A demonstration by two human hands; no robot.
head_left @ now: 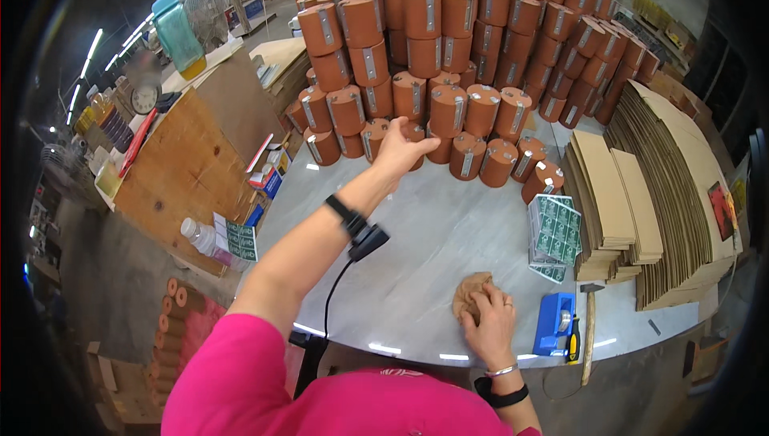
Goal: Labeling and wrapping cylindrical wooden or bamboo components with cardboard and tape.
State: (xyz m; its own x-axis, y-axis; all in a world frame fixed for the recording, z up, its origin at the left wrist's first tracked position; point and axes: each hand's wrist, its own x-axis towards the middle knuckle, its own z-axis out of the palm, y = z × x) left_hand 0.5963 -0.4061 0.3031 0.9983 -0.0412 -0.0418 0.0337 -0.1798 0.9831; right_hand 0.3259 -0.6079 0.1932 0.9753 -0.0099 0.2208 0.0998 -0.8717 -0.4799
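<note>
My left hand [402, 151] is stretched forward to the front row of the stacked reddish-brown cylinders [468, 155]. Its thumb and forefinger are spread apart in front of one cylinder, which the hand partly covers; whether they touch it I cannot tell. Each cylinder has a grey metal strip down its side, and several show small metal bits on top. Near the table's front edge, my right hand [490, 320] presses its bent fingers on a crumpled brown cloth [467, 295] lying on the grey tabletop [384, 276].
Right of the cloth are green-and-white printed sheets [554, 232], a blue tape dispenser [551, 325], a yellow-black screwdriver [573, 340] and a hammer [589, 332]. Flat cardboard [601, 187] is stacked at the right. A wooden board [180, 179] and white bottle [199, 234] stand left.
</note>
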